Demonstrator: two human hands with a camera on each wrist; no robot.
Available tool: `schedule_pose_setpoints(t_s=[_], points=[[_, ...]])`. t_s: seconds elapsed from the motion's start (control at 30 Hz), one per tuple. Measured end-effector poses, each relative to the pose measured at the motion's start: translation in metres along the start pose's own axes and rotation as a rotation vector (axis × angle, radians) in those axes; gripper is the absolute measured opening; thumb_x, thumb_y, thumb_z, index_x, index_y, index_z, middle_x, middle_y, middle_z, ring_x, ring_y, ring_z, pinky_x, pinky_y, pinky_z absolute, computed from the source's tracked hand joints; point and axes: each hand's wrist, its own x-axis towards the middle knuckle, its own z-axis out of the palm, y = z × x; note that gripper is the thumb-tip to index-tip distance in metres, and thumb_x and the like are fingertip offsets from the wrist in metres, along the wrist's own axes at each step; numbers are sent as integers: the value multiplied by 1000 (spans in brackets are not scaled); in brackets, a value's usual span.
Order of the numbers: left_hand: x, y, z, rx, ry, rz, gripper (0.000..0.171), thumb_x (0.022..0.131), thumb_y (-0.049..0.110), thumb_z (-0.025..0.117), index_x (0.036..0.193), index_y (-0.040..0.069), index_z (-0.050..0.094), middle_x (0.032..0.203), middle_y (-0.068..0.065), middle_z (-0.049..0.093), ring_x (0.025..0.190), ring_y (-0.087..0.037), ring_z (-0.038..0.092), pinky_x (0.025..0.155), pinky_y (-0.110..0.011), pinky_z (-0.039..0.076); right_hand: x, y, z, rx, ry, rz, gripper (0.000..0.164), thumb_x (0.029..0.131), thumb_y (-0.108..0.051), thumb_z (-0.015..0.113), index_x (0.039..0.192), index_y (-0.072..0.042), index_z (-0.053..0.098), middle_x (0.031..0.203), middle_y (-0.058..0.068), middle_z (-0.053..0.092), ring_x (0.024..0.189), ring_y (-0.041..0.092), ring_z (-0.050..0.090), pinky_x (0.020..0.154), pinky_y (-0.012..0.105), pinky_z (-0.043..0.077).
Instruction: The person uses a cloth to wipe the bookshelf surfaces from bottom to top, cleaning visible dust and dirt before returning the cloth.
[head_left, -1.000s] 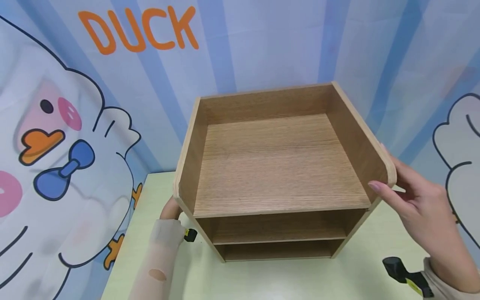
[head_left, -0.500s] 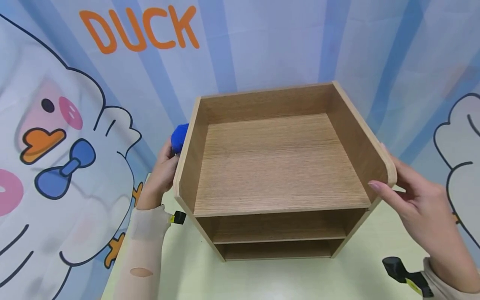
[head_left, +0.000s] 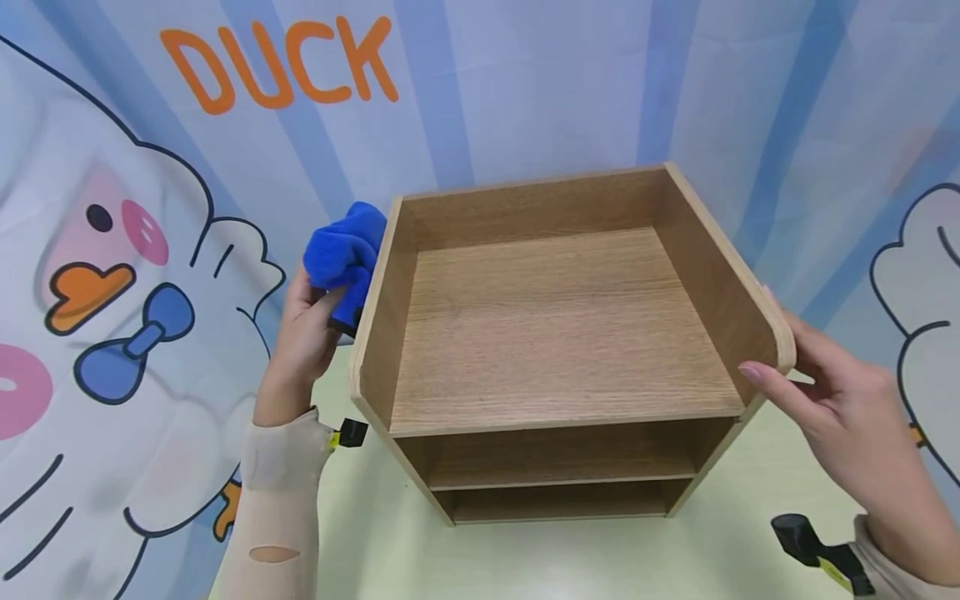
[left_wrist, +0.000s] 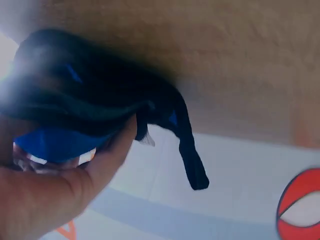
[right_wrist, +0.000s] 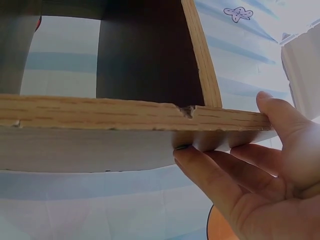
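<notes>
A crumpled blue cloth (head_left: 343, 250) is gripped in my left hand (head_left: 296, 350), just outside the left side panel of a wooden desktop shelf (head_left: 555, 333). In the left wrist view the thumb presses the cloth (left_wrist: 95, 95), which looks mostly dark there, and one narrow end hangs down. My right hand (head_left: 858, 412) holds the front edge of the right side panel, thumb on the inner side and fingers outside. The right wrist view shows those fingers along the panel's outer face, near a chipped spot on its edge. Some left fingers are hidden behind the cloth.
The shelf stands on a pale green table (head_left: 570, 567), with two lower compartments opening toward me. Behind it hangs a blue striped curtain (head_left: 555, 83) with a cartoon duck and orange lettering. A black wrist camera (head_left: 351, 433) sits by the left cuff.
My left hand has risen from low behind the left panel, bringing the blue cloth into view and up toward the panel's upper edge. The right hand and the shelf have stayed put.
</notes>
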Motion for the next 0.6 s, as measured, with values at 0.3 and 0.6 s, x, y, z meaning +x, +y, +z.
schedule_pose_setpoints(t_s=[0.3,0.6], points=[[-2,-27,-8,-67,57,-101,32,103,13,54,134,19,51,122,-9,55,101,-23,59,77,-28,57,1,2,-2,8,10,-1,70,93,-4,71,153,-24,40,136,32,52,98,57,57,73,2,41],[-16,-95,-24,149,8,-255,45,107,16,47,150,24,39,145,-15,45,127,-32,49,97,-42,50,1,1,-3,7,9,-11,71,93,-3,70,153,-24,40,137,32,52,99,58,57,73,2,41]])
